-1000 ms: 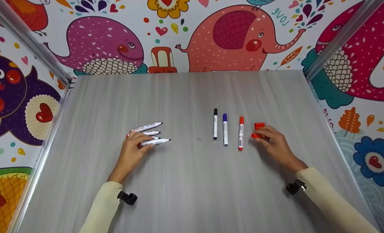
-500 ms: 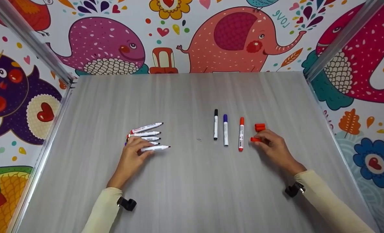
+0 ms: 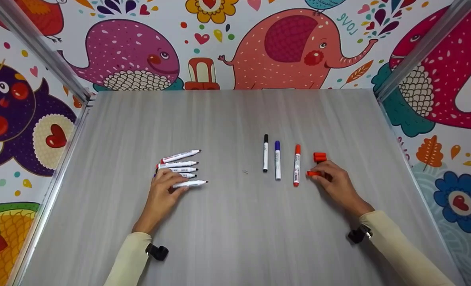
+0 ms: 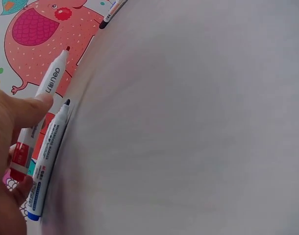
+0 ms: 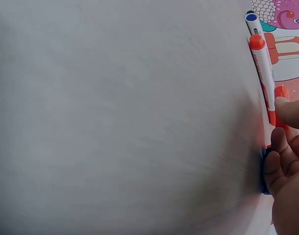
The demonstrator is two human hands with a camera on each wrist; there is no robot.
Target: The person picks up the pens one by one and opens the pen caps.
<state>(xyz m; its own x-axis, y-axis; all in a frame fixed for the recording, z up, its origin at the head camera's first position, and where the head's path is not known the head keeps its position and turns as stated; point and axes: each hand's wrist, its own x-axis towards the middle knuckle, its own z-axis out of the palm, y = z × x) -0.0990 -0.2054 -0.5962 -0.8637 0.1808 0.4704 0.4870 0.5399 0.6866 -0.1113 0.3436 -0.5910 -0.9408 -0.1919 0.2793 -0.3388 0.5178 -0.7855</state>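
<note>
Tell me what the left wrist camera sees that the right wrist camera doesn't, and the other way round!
Only the left wrist view shows the left hand holding an uncapped red-ended marker, with an uncapped blue-ended marker beside it.

Only the right wrist view shows the right hand pinching a red cap, a dark blue piece, probably another cap, by its fingers, and a capped red marker.

Both show the grey tabletop and the colourful animal wall.

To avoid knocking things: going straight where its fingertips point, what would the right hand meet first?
Probably the red-capped marker, just past the red cap in the right hand; height is unclear.
</note>
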